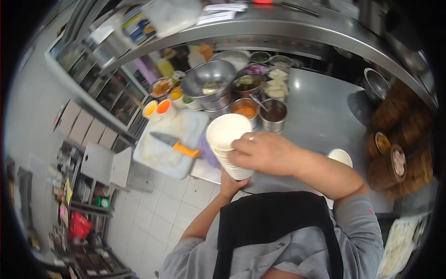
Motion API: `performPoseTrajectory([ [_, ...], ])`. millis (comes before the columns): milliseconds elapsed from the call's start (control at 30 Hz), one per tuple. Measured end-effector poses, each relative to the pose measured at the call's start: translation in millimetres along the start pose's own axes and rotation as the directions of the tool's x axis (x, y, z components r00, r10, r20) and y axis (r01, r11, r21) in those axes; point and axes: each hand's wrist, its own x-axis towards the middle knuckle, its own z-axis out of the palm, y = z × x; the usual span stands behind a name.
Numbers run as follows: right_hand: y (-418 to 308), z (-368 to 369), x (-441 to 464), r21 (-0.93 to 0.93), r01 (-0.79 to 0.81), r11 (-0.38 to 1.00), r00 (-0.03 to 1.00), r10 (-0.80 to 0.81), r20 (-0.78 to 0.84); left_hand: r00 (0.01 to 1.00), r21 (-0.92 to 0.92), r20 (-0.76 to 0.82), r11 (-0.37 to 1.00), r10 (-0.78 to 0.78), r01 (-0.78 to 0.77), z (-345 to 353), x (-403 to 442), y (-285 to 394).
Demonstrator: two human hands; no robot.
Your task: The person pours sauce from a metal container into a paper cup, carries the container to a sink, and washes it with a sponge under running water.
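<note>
1. Pinching the stacked white cups (225, 138) at the upper rim: right hand (267, 151).
2. Beneath, at the base: left hand (232, 184); fingers mostly hidden, grip impossible to tell.
3. Stack tilted, near the cutting board (153, 151).

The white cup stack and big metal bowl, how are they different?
The cup stack is white; the metal bowl is shiny silver. The cup stack is narrower than the metal bowl. The left hand and right hand hold the cup stack; neither touches the metal bowl. Both have round, open tops.
</note>
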Motion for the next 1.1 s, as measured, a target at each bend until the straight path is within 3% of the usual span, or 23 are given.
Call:
performPoseTrajectory([
  [67,3,3,0,0.002,0.025,1.000,1.000,-0.025,-0.010,0.998,0.052,-0.025,0.997,0.053,-0.051,-3,2,8],
  [133,2,0,4,-0.006,0.026,1.000,0.999,-0.026,-0.022,0.998,-0.058,-0.057,0.998,-0.005,0.002,-5,2,20],
  [200,-2,-16,6,-0.098,0.037,0.994,0.976,-0.057,-0.210,0.999,-0.047,-0.029,0.999,-0.026,0.025,-5,0,7],
  [267,-2,-30,0,-0.142,-0.051,0.988,0.956,0.007,-0.295,0.998,-0.026,-0.004,0.998,-0.057,0.056,-5,0,8],
  [333,3,-39,-11,-0.086,-0.334,0.939,0.850,0.260,-0.458,0.999,-0.055,-0.015,0.998,-0.039,0.038,-5,0,13],
  [367,8,-30,-16,-0.043,-0.387,0.921,0.810,0.318,-0.492,1.000,-0.022,-0.014,0.999,-0.023,0.023,-4,-2,8],
  [433,15,-1,-34,-0.142,-0.410,0.901,0.873,0.341,-0.349,0.999,0.061,0.032,0.997,0.038,-0.040,3,-10,-35],
  [467,14,21,-45,-0.109,-0.445,0.889,0.883,0.415,-0.220,0.994,0.024,0.100,0.999,0.041,-0.043,-2,-11,-36],
  [500,14,45,-57,-0.195,-0.465,0.864,0.885,0.456,-0.093,0.979,-0.012,0.206,1.000,-0.004,0.007,-9,-8,-22],
  [533,20,68,-68,-0.100,-0.428,0.898,0.903,0.421,-0.086,0.986,0.002,0.165,1.000,-0.021,0.021,-7,-10,-29],
  [600,25,101,-85,-0.122,-0.483,0.867,0.858,0.496,0.131,0.989,0.039,0.096,0.993,0.110,-0.114,-5,-12,-35],
  [633,33,125,-97,-0.117,-0.466,0.877,0.865,0.480,0.147,0.993,-0.072,0.038,0.991,0.115,-0.112,-10,-5,-6],
  [700,35,129,-101,-0.177,-0.503,0.846,0.824,0.531,0.198,0.977,-0.071,-0.034,0.975,0.209,-0.211,-27,6,30],
  [733,35,126,-99,-0.171,-0.572,0.802,0.758,0.597,0.263,0.988,-0.206,-0.005,0.966,0.156,-0.154,-34,15,38],
  [800,44,136,-106,-0.186,-0.575,0.797,0.773,0.603,0.197,0.980,-0.306,-0.045,0.931,0.193,-0.198,-53,41,69],
  [867,38,122,-102,-0.118,-0.591,0.798,0.789,0.602,0.120,0.947,-0.203,-0.104,0.926,0.304,-0.319,-85,70,122],
  [933,27,102,-98,-0.036,-0.593,0.804,0.803,0.594,0.052,0.846,0.049,-0.204,0.869,0.492,-0.493,-114,107,160],
  [1000,18,72,-99,0.206,-0.506,0.837,0.860,0.506,0.058,0.839,-0.234,-0.154,0.806,0.522,-0.544,-136,131,260],
  [1033,11,52,-100,0.252,-0.494,0.832,0.867,0.493,0.072,0.752,-0.301,-0.235,0.690,0.616,-0.659,-137,143,303],
  [1067,4,36,-106,0.247,-0.484,0.840,0.873,0.484,0.064,0.648,-0.196,-0.208,0.618,0.733,-0.761,-148,159,348],
  [1100,-3,20,-115,0.275,-0.494,0.825,0.864,0.502,0.047,0.631,-0.292,-0.194,0.570,0.751,-0.768,-148,166,401],
])
